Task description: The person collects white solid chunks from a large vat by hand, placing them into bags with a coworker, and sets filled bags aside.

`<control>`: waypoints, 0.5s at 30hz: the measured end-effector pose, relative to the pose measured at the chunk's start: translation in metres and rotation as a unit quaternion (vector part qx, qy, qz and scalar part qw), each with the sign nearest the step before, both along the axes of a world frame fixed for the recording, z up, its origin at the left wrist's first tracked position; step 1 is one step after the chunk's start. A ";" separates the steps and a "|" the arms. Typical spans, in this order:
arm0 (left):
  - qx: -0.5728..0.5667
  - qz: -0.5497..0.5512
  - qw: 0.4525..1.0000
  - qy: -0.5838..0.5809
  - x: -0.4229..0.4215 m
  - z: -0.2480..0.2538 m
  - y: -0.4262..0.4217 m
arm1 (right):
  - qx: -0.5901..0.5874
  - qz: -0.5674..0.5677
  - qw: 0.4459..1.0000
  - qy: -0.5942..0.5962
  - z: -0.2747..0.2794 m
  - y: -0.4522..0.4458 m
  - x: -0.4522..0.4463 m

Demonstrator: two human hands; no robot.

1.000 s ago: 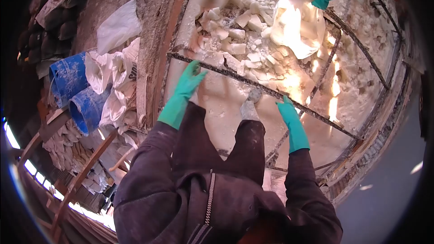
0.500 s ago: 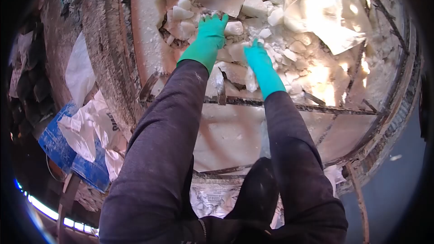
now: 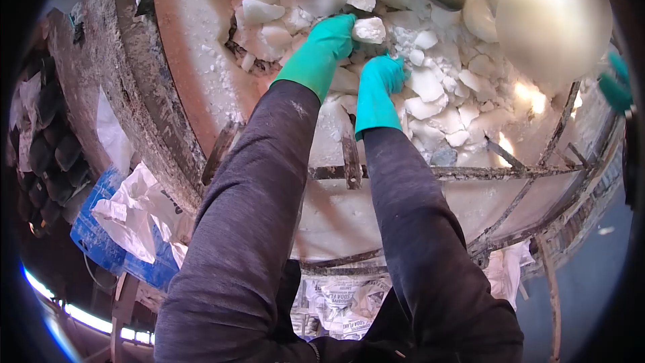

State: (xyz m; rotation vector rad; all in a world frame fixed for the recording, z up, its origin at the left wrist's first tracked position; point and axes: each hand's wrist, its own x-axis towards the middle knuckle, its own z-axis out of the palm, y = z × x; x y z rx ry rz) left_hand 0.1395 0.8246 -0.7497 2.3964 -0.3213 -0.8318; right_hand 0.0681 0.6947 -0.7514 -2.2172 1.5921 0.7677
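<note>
Beyond a rusty metal bar [image 3: 463, 173], the left hand's [image 3: 328, 44] spread fingers have dropped largely from sight against a white lump [image 3: 369, 30], while the right hand's [image 3: 380, 87] have curled into broken chunks [image 3: 424, 83], neither's grip discernible.

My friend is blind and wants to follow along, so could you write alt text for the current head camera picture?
A person's left hand and right hand, in green gloves, reach into broken white chunks. A dark, crusted bar passes beneath the forearms. Blue containers and a white bag are at the picture's left.
</note>
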 end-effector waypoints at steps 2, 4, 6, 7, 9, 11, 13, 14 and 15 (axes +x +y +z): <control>0.019 -0.005 0.997 0.072 0.013 0.030 0.002 | 0.058 0.068 0.996 0.012 0.018 -0.009 0.008; 0.026 0.004 0.993 0.112 0.017 0.053 0.010 | 0.166 0.122 0.978 -0.037 0.063 -0.015 0.024; -0.031 0.048 0.992 0.115 0.012 0.067 0.025 | 0.277 0.250 0.927 -0.033 0.070 -0.033 0.027; -0.037 0.066 0.991 0.113 0.012 0.082 0.030 | 0.308 0.209 0.927 -0.056 0.080 -0.038 0.021; -0.279 0.203 0.927 0.151 -0.010 0.086 0.043 | 0.363 0.057 0.923 -0.113 0.107 -0.053 0.004; -0.292 0.276 0.888 0.223 -0.017 0.150 0.043 | 0.397 -0.133 0.891 -0.175 0.143 -0.073 -0.014; -0.332 0.365 0.827 0.271 -0.031 0.201 0.036 | 0.416 -0.283 0.837 -0.217 0.180 -0.101 -0.032; -0.338 0.397 0.805 0.283 -0.039 0.226 0.036 | 0.424 -0.343 0.804 -0.237 0.198 -0.115 -0.042; -0.339 0.397 0.805 0.284 -0.046 0.249 0.032 | 0.429 -0.391 0.773 -0.256 0.216 -0.130 -0.050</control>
